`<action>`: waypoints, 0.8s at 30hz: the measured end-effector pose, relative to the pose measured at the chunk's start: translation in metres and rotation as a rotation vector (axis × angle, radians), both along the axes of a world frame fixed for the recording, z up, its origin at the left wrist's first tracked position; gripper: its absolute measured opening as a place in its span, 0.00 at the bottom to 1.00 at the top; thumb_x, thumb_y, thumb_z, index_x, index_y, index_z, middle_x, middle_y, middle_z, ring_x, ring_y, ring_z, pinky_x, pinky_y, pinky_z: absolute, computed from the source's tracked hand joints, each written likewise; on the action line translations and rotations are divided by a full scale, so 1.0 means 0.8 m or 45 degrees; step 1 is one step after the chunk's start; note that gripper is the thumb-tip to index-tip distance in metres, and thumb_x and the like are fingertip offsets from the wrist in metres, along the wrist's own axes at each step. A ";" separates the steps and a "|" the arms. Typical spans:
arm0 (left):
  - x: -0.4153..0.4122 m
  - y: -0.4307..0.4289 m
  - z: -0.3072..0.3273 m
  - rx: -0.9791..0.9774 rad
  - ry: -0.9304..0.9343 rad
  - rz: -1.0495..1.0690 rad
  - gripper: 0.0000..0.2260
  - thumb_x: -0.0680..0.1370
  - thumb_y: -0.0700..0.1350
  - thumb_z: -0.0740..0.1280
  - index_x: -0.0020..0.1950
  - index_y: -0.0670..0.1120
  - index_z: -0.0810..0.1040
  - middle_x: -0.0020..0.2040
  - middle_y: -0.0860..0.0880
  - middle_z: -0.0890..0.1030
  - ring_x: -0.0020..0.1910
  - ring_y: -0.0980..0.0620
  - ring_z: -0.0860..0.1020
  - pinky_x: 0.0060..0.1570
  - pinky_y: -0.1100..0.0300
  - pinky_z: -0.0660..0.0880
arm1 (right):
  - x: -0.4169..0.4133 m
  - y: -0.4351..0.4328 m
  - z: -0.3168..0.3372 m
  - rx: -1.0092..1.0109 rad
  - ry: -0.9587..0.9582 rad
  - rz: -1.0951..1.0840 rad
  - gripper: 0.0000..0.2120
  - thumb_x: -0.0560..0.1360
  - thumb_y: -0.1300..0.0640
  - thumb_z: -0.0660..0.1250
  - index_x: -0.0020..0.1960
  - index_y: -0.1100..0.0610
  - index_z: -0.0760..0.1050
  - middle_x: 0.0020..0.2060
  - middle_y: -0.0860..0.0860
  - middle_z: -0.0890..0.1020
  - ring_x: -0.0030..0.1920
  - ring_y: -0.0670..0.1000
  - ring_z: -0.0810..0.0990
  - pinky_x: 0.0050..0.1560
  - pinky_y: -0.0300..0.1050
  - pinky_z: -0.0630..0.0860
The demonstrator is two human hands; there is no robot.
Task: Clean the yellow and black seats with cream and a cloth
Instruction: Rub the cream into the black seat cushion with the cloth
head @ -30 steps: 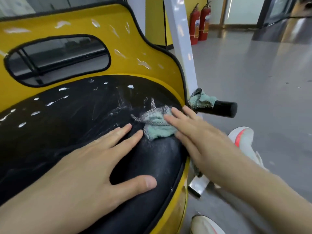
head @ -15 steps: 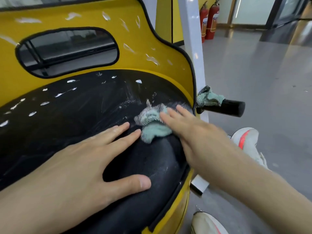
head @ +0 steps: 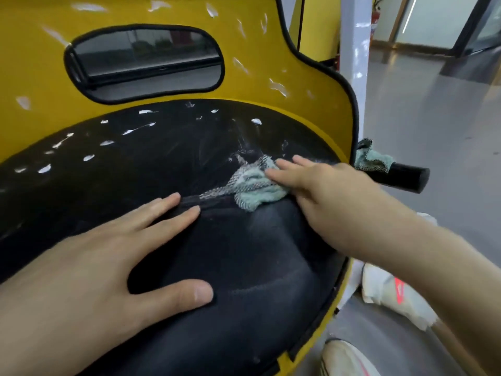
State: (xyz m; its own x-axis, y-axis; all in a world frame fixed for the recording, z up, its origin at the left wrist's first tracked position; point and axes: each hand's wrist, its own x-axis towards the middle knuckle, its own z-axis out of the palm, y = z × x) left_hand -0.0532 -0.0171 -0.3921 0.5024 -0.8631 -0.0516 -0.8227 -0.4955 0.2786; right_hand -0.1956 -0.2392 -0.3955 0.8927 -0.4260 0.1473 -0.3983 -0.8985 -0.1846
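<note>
Spread flat, with the fingers apart and the thumb held out wide, the left hand (head: 89, 267) is laid palm-down on the front of the black seat cushion (head: 257, 267). Nothing is gripped by it, and its place on the cushion is unchanged from half a second ago. Low on the right, past the cushion's edge, white shoes (head: 393, 297) are seen on the grey floor (head: 433, 118).

Just beyond the left fingertips, the pale green cloth (head: 252, 185) is pressed to the cushion under the straight fingers of the right hand (head: 325, 191) (no pinch is seen, only flat pressure). Since the earlier frame the cloth has been pushed a little farther up toward the back of the seat. A meshy corner of it is now trailed out toward the left fingertips. Thin smeared streaks are seen on the black surface around the cloth.

Farther back and to the left, white dabs of cream (head: 44, 168) are left unwiped, as before. More are dotted over the yellow backrest (head: 257, 50) around its oval opening (head: 146, 61). At the right edge of the backrest, a second cloth (head: 372, 158) is draped on a black handle (head: 406, 176) beside a white post (head: 352, 50).
</note>
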 end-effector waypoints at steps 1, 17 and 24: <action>0.003 0.004 -0.001 -0.019 0.014 0.009 0.39 0.53 0.88 0.51 0.64 0.86 0.46 0.70 0.82 0.48 0.74 0.71 0.53 0.70 0.45 0.67 | 0.012 -0.013 0.002 -0.020 -0.024 -0.077 0.26 0.81 0.61 0.52 0.76 0.40 0.60 0.76 0.41 0.60 0.77 0.49 0.57 0.71 0.54 0.64; 0.026 0.024 -0.014 -0.102 -0.009 0.065 0.42 0.47 0.89 0.46 0.59 0.88 0.39 0.68 0.84 0.41 0.73 0.74 0.50 0.74 0.50 0.62 | 0.048 0.019 -0.009 -0.163 -0.032 -0.058 0.19 0.81 0.58 0.54 0.70 0.48 0.69 0.70 0.48 0.72 0.69 0.55 0.71 0.66 0.55 0.71; 0.026 0.028 -0.018 -0.157 -0.026 0.040 0.39 0.52 0.89 0.48 0.61 0.87 0.41 0.69 0.84 0.46 0.73 0.74 0.51 0.71 0.51 0.64 | 0.014 0.043 -0.026 0.026 -0.202 0.417 0.27 0.76 0.63 0.58 0.70 0.42 0.68 0.70 0.43 0.72 0.70 0.51 0.71 0.64 0.61 0.73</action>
